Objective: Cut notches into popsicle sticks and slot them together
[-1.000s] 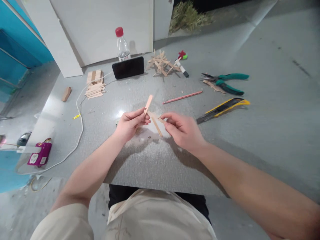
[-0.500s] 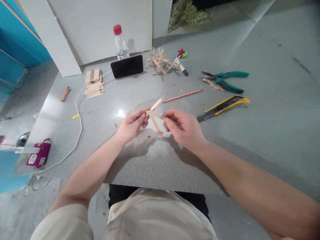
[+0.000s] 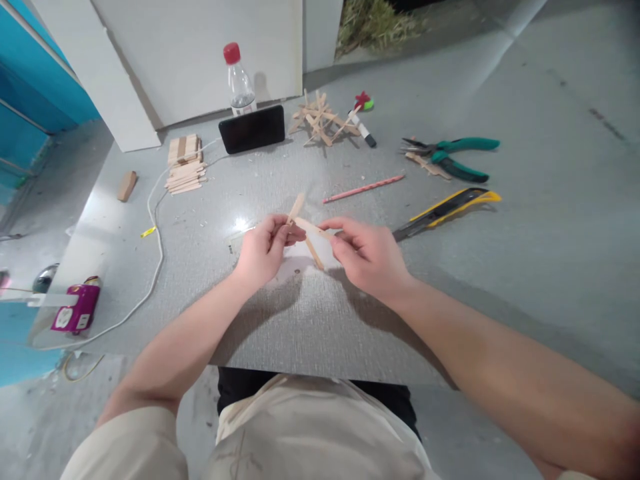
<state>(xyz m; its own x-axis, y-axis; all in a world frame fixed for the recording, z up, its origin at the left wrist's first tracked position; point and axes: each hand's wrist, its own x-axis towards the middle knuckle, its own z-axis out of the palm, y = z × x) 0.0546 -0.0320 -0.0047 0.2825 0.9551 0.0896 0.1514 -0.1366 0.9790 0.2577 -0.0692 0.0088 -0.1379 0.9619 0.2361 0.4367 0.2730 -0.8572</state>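
Sticks [image 3: 313, 227] of pale wood, flat and narrow, held between left hand [image 3: 265, 248] and right hand [image 3: 367, 259], over the near middle of the bench [image 3: 300, 327]. One slants up from the left fingers; another spans the space between the hands; a third angles downward below, slightly darker in tone. Left hand closed on the sticks where they come together, fingers curled. Right hand pinching the outer end of the spanning stick, thumb against fingers.

Meeting place partly covered by left fingertips; cannot tell how the sticks join. Upper stick blurred. Unclear whether the lower one hangs or touches the bench. Bottle [image 3: 241, 87] partly hidden behind a black phone [image 3: 253, 130].

Bench grey, finely textured, glare just left of the hands, small scraps scattered. Toward the back, a tangled stick structure [image 3: 323, 121]; stick stacks [image 3: 186, 175] at back left. Pliers [image 3: 443, 161] and utility knife [image 3: 447, 209] to the right. White panel [image 3: 210, 53] behind; straw [image 3: 370, 28] at top, cut off by the picture edge. Blue wall [image 3: 60, 93] far left.
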